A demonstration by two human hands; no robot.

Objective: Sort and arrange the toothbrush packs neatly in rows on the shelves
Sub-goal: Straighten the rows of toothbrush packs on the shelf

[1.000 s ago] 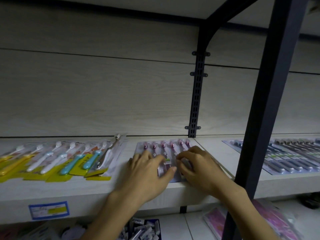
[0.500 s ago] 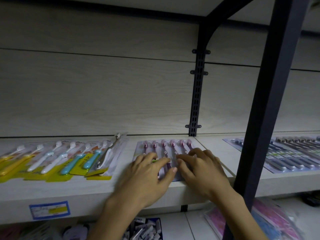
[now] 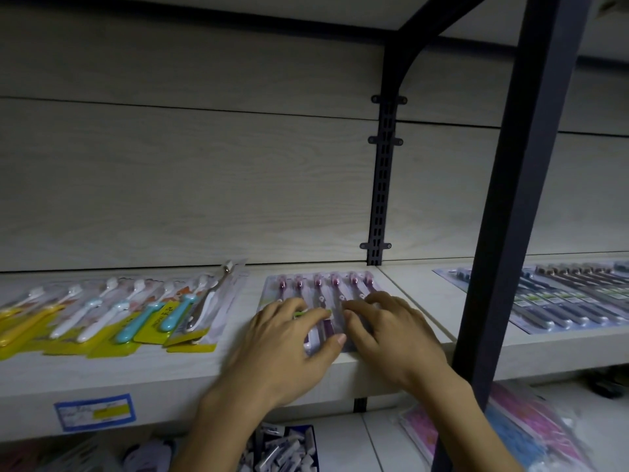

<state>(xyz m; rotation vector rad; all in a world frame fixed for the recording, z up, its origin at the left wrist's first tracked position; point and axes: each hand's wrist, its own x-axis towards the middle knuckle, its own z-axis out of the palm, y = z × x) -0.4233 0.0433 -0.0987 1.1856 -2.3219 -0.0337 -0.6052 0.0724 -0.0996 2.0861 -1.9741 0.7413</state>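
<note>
Pink toothbrush pack [image 3: 320, 291]: a flat multi-pack of six pink-headed brushes, lying on the shelf with the heads toward the back wall and its near end close to the shelf's front edge.
Left hand [image 3: 286, 345]: rests palm down on the left and near part of the pink pack; its fingers [image 3: 306, 313] are spread and nearly straight, lying flat on the plastic and curled round nothing.
Right hand [image 3: 391, 335]: lies on the right part of the same pack, just beside the left hand; its fingers [image 3: 357, 310] are slightly bent and press down on the pack, with no pinch that can be seen.
Shelf [image 3: 238, 366]: pale wood-look board with a matching back wall.
Yellow-card toothbrush packs [image 3: 112, 315]: an overlapping row to the left of the pink pack, with white, yellow and blue brushes; the rightmost pack lies tilted across its neighbour.
Dark toothbrush packs [image 3: 571, 298]: a row on the next shelf section to the right, well apart from the hands.
Black post [image 3: 510, 199]: stands between the pink pack and the dark packs.
Price label [image 3: 95, 412]: blue-framed, on the shelf's front edge at the lower left.
Pink packets [image 3: 531, 434]: on the lower level at the right, blurred.
</note>
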